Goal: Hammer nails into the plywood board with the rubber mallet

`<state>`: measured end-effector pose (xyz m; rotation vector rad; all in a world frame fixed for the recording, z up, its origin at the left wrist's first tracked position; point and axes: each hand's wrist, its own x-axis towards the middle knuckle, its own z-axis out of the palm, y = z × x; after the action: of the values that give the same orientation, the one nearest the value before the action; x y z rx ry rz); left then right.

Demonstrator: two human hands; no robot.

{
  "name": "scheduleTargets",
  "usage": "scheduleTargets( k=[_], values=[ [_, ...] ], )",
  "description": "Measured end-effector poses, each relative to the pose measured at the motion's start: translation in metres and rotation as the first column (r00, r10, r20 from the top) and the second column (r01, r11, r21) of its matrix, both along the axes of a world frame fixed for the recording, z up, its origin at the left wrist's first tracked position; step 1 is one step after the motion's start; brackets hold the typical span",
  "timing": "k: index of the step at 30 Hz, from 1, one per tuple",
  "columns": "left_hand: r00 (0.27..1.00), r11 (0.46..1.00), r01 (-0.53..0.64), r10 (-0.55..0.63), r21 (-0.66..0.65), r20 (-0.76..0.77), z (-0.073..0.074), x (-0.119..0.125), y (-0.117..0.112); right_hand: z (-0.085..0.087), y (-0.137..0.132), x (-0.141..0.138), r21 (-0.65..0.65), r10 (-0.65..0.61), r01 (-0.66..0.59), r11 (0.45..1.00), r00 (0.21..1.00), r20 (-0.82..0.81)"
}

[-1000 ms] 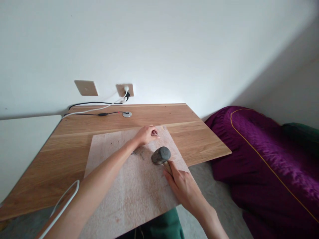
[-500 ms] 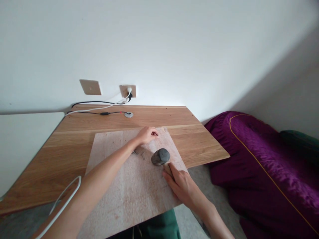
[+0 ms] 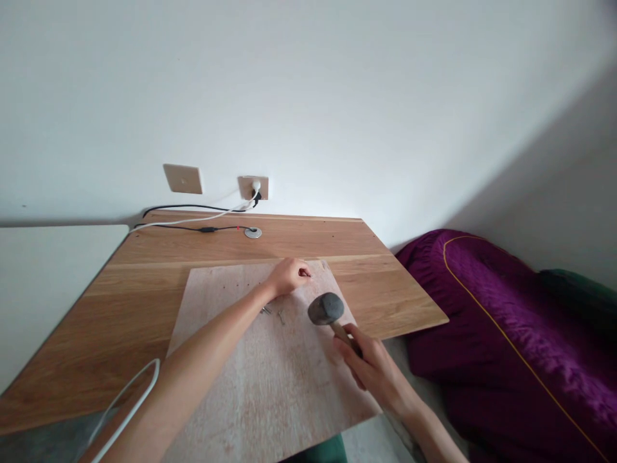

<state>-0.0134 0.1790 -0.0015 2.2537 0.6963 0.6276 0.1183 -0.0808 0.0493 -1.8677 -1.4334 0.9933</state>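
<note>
My left hand (image 3: 289, 276) rests near the far right corner of a pale wooden board (image 3: 270, 386). Its fingers are pinched together around a small nail, mostly hidden by them. In my right hand (image 3: 371, 360) is a mallet with a dark grey head (image 3: 326, 308) and a wooden handle. The mallet's head hovers over the board's right side, nearer to me than the left hand and apart from it. Several loose nails (image 3: 282, 317) lie on the board beside my left forearm. A row of small dark spots runs along the board's far left part.
Under the board is a wooden desk (image 3: 385, 289) against a white wall. Black and white cables (image 3: 193, 222) run from a wall socket (image 3: 254, 188) across its back. A white panel (image 3: 53, 283) stands at left, and purple fabric (image 3: 482, 308) covers something at right.
The view has tipped slightly upward. The mallet in my right hand has shifted a little to the right, away from my left hand, which keeps its pinch at the same spot.
</note>
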Motion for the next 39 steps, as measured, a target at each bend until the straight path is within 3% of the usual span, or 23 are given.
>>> scheduleTargets(
  k=[3,6,10,14,19,24,28,34,39],
  values=[
    [1.0,1.0,-0.023,0.023,-0.02,-0.007,0.0,0.0,-0.002,0.003,0.017,0.013,0.09,-0.124,0.134,0.987,0.986,-0.11],
    [0.999,0.999,-0.041,0.041,-0.002,-0.014,0.001,-0.001,-0.002,0.012,0.039,0.018,0.099,-0.1,0.122,0.988,0.973,-0.206],
    [0.998,0.999,-0.034,0.035,0.014,-0.05,0.003,-0.002,-0.003,0.017,0.061,0.008,0.149,-0.104,0.128,0.981,0.981,-0.164],
    [0.999,1.0,-0.03,0.03,-0.001,-0.042,0.006,-0.002,-0.004,0.007,0.072,-0.003,0.154,-0.153,0.176,0.972,0.977,-0.147],
    [0.999,0.998,-0.029,0.026,-0.053,-0.046,0.008,-0.003,-0.005,-0.002,0.074,-0.002,0.078,-0.137,0.137,0.987,0.991,-0.003],
    [0.998,0.999,-0.023,0.022,-0.024,-0.058,0.008,-0.003,-0.005,0.003,0.07,0.0,0.173,-0.212,0.224,0.959,0.974,-0.085],
    [0.997,0.999,-0.033,0.033,-0.004,-0.069,0.008,-0.002,-0.005,0.009,0.073,-0.003,0.241,-0.195,0.222,0.945,0.972,-0.133],
    [0.999,0.999,-0.007,0.005,-0.033,-0.035,0.007,-0.002,-0.006,-0.001,0.075,-0.007,0.146,-0.165,0.176,0.974,0.983,-0.082],
    [1.0,1.0,-0.014,0.014,-0.023,-0.027,0.006,-0.002,-0.006,0.0,0.071,-0.01,0.172,-0.191,0.208,0.963,0.976,-0.108]
  ],
)
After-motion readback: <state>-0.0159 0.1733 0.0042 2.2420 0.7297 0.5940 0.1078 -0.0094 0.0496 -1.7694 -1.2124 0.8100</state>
